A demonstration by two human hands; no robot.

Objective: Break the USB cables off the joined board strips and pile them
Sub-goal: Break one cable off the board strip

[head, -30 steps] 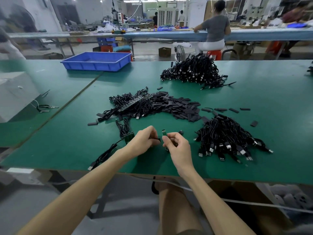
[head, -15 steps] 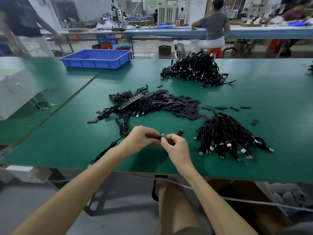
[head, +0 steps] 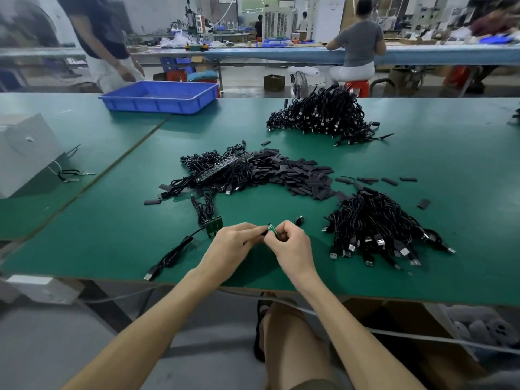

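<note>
My left hand [head: 233, 246] and my right hand [head: 291, 246] meet near the table's front edge. Between their fingertips they pinch a small green board piece [head: 272, 229] with a black cable end on its left side. Just left of my left hand lies a joined green board strip [head: 213, 227] with black cables [head: 204, 205] running off it. A pile of separated USB cables [head: 374, 229] lies to the right of my right hand. Farther back sits a heap of cables on board strips [head: 222, 171] beside flat black pieces [head: 298, 175].
A larger cable pile [head: 323, 116] lies at the back of the green table [head: 450, 164]. A blue tray [head: 160, 98] stands back left, a white box [head: 25, 153] at far left. A person [head: 104, 38] walks behind the tray. Another sits at the far bench.
My hands closed together on the small board piece and moved slightly up the table. A person has walked into view behind the blue tray.
</note>
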